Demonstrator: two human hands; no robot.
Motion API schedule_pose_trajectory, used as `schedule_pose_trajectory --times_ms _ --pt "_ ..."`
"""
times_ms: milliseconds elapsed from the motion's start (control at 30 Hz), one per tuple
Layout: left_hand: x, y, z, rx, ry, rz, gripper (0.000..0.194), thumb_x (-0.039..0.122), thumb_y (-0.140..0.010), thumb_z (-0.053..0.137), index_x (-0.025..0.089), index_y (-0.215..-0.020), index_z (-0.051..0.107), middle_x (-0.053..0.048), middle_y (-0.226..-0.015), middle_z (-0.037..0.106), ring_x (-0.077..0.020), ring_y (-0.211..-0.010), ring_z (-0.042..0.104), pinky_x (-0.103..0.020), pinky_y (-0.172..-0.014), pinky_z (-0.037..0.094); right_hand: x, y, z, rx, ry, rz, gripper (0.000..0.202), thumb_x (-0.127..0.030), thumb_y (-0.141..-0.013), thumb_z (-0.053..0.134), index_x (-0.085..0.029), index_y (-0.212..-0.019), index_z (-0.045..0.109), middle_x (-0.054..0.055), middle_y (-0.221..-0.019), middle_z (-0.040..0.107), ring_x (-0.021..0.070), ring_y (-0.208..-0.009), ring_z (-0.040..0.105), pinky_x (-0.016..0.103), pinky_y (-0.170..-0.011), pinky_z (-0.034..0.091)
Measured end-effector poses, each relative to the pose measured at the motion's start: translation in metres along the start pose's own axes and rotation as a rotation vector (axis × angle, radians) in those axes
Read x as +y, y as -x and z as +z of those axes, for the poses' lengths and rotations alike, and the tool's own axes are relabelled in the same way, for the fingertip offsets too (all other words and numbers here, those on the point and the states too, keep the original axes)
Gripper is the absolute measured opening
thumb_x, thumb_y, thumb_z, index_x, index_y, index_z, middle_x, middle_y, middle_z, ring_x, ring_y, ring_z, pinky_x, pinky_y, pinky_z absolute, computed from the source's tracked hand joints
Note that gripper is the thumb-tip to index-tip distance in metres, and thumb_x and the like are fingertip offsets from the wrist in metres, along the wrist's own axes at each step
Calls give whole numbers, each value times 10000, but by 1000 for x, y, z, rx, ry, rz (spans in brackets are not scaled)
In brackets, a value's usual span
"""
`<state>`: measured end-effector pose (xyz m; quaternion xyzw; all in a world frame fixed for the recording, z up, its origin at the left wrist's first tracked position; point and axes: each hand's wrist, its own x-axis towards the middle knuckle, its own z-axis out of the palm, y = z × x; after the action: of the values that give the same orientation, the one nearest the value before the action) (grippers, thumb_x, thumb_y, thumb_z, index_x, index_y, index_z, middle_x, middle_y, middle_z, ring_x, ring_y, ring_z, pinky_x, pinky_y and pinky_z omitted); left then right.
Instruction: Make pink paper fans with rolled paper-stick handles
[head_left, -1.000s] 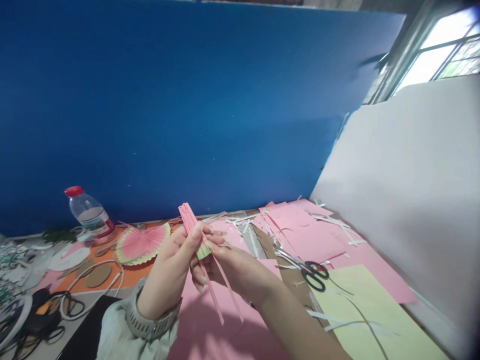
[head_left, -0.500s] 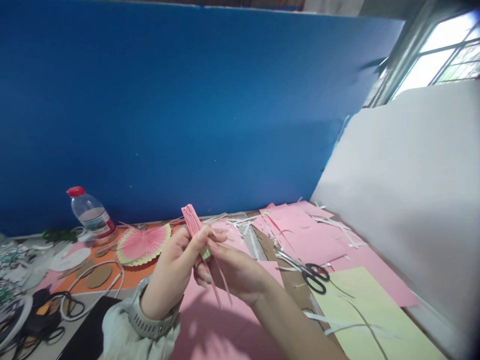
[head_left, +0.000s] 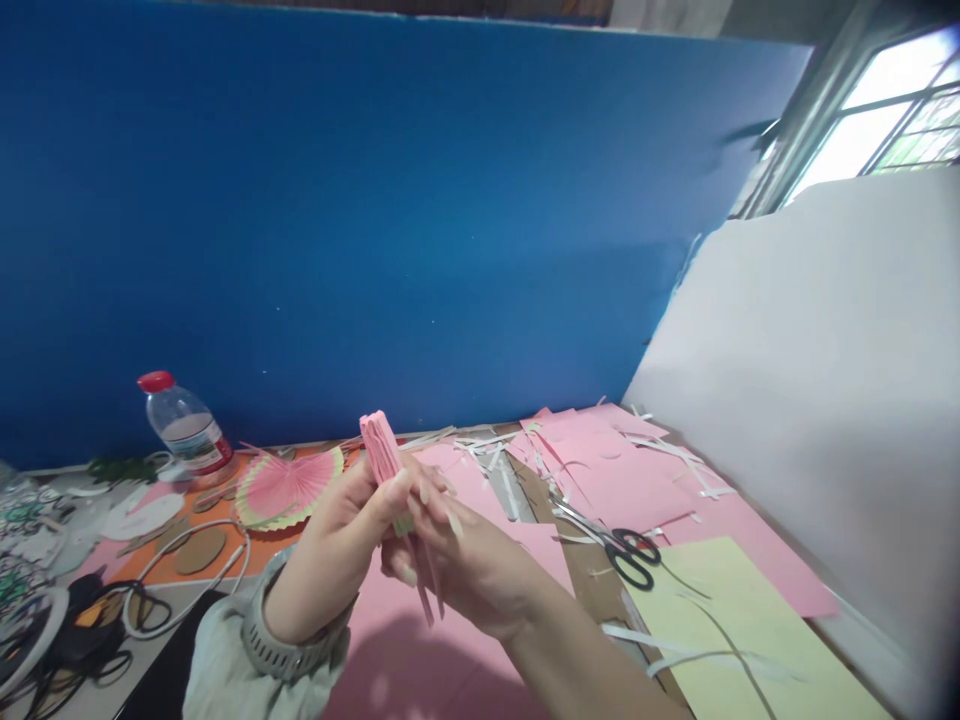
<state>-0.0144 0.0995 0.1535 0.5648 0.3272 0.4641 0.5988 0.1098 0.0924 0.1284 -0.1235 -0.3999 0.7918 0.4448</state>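
A pleated pink paper bundle (head_left: 382, 447) stands tilted between my hands, its folds pressed tight together. My left hand (head_left: 358, 520) grips it from the left, thumb across the front. From the right, my right hand (head_left: 450, 545) closes around its lower part, the fingers overlapping the left ones. A bit of yellow-green edging (head_left: 403, 523) shows between the fingers. Thin pink strips (head_left: 427, 590) hang below the hands. Underneath lies a large pink sheet (head_left: 420, 665). Left of the hands, a spread pink paper fan (head_left: 289, 485) with a yellow zigzag edge rests on the table.
Black-handled scissors (head_left: 630, 556) lie to the right, beside a pale yellow sheet (head_left: 757, 620) and pink sheets (head_left: 637, 480). White paper strips (head_left: 682, 455) are scattered around. At left are a red-capped bottle (head_left: 187, 430), cardboard discs (head_left: 200, 551) and cables (head_left: 90, 640). A blue panel (head_left: 420, 220) rises behind.
The pink bundle has turned slightly more upright. My right hand's fingers have wrapped further over its front, and the hanging strips have drawn closer together.
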Motion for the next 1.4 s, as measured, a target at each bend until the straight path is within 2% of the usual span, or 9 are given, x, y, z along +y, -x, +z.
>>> schedule_pose_trajectory --times_ms 200,333,400,500,633,967,1133,1300,1400 --pt "2 4 5 1 43 16 310 493 -835 563 193 -770 608 -37 -803 701 -52 -368 536 -130 -323 419 -1 2 9 43 10 -33 290 -445 -787 686 -238 -953 569 -53 -785 433 53 -564 425 227 -608 337" --pt "2 6 13 145 7 86 328 463 -865 536 225 -1081 602 -63 -951 703 -95 -500 600 -130 -319 421 -6 3 7 64 141 -29 249 -429 -868 589 -206 -978 573 -48 -696 454 84 -599 435 229 -606 340" --pt "3 7 13 205 28 165 413 473 -877 511 232 -1212 538 -82 -1033 694 -163 -721 660 -152 -398 483 -10 5 7 124 272 -38 236 -420 -882 569 -184 -897 564 -39 -694 470 97 -637 447 234 -617 349" --pt "5 6 10 245 108 246 404 478 -900 467 218 -1198 546 -85 -1078 695 -212 -1010 625 -248 -763 557 -17 9 10 238 606 -125 238 -394 -892 553 -183 -788 520 -33 -716 493 112 -692 464 243 -653 361" --pt "7 5 7 295 142 252 226 384 -920 483 226 -990 628 -30 -921 721 -176 -895 662 -273 -775 561 -18 13 15 283 1018 -254 124 -322 -916 513 -205 -887 545 -11 -832 554 139 -770 494 262 -668 362" --pt "6 9 10 194 262 343 217 420 -879 544 241 -843 662 29 -785 711 -120 -776 670 -205 -752 553 -19 23 19 265 1456 -410 82 -222 -903 485 -186 -896 558 16 -800 588 169 -758 503 301 -681 354" --pt "-3 7 12 69 262 446 667 715 -696 549 265 -1181 622 -63 -1130 699 -272 -1096 608 -379 -947 488 -26 30 21 266 1567 -608 67 -224 -885 516 -171 -875 556 29 -808 596 179 -778 513 317 -707 356" --pt "-13 11 10 156 36 504 146 356 -817 640 265 -893 725 -49 -927 739 -274 -1091 602 -401 -956 461 -31 35 24 293 1684 -700 38 -194 -876 538 -182 -905 559 38 -864 624 188 -830 533 324 -743 365" --pt "-15 17 5 161 -19 553 117 307 -851 604 289 -860 719 -12 -855 747 -228 -1092 593 -355 -951 459 -30 37 26 275 1746 -725 66 -189 -876 526 -180 -925 569 33 -830 626 185 -808 525 330 -738 360"
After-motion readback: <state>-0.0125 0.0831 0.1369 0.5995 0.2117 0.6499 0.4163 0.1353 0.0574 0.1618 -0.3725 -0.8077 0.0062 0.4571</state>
